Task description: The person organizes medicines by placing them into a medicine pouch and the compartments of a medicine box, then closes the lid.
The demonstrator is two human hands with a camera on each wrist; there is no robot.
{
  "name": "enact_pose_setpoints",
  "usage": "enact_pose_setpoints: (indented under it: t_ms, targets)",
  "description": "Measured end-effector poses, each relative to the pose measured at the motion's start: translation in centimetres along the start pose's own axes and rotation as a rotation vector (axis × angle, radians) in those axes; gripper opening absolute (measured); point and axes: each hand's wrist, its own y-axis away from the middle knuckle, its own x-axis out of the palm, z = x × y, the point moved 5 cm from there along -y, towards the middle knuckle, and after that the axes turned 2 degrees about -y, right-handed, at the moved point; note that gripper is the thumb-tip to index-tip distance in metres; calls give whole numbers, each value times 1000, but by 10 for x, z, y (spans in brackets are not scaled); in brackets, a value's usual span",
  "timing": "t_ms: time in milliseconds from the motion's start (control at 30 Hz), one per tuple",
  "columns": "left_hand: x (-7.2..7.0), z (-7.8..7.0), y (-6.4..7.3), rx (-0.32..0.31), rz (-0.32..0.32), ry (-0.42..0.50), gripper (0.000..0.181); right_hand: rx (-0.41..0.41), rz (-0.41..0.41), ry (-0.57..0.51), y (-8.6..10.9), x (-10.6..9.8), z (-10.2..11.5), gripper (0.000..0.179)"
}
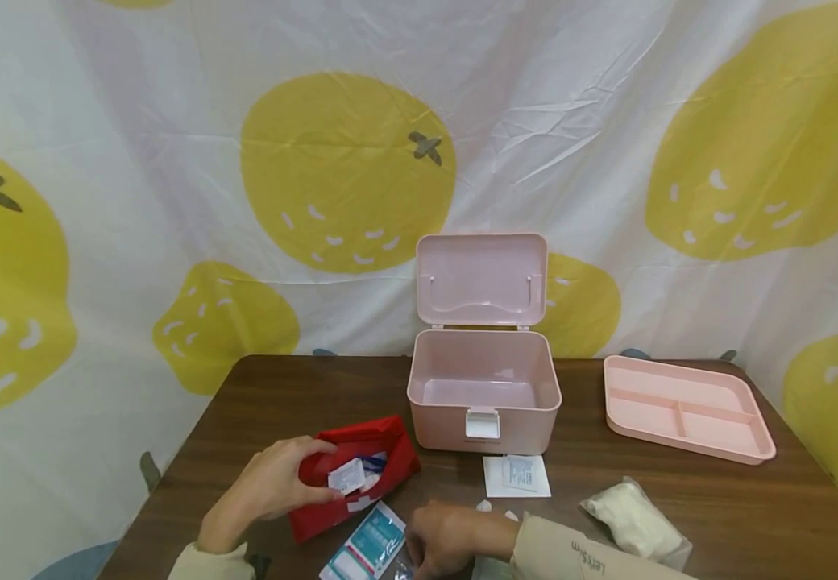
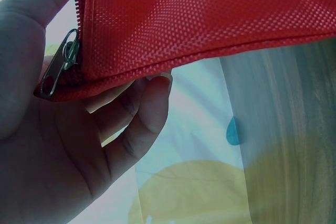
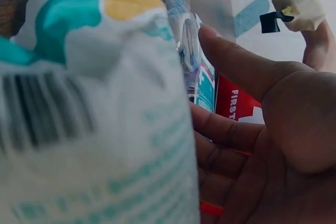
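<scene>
A red first-aid pouch (image 1: 390,475) lies unzipped on the table, with a white packet (image 1: 347,477) and a blue item in its mouth. My left hand (image 1: 274,479) holds the pouch by its left end, fingers and thumb around it. The left wrist view shows its zipper pull (image 2: 60,64) beside the palm. My right hand (image 1: 437,536) is low over the table, beside a teal-and-white packet (image 1: 367,544). Close to its fingers is a small clear plastic packet (image 3: 188,45) with shiny contents; in the right wrist view a gap shows between thumb and index finger.
Behind the hands stands a pink box (image 1: 484,431) with its lid raised. A pink divided tray (image 1: 680,439) lies at the right. Flat packets (image 1: 524,475) lie before the box, and a bagged cream-coloured bundle (image 1: 636,519) rests at the right. A printed white package (image 3: 105,129) fills much of the right wrist view.
</scene>
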Motion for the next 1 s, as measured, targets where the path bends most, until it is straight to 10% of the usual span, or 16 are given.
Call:
enact_pose_setpoints:
  t_ms: [667,1000]
  targets:
    - [-2,-1,2,19,0,5,61,131,-80,-1,49,-45,67,18]
    - [0,-1,2,34,-1,6,62,-15,-73,-263,50,-49,63,24]
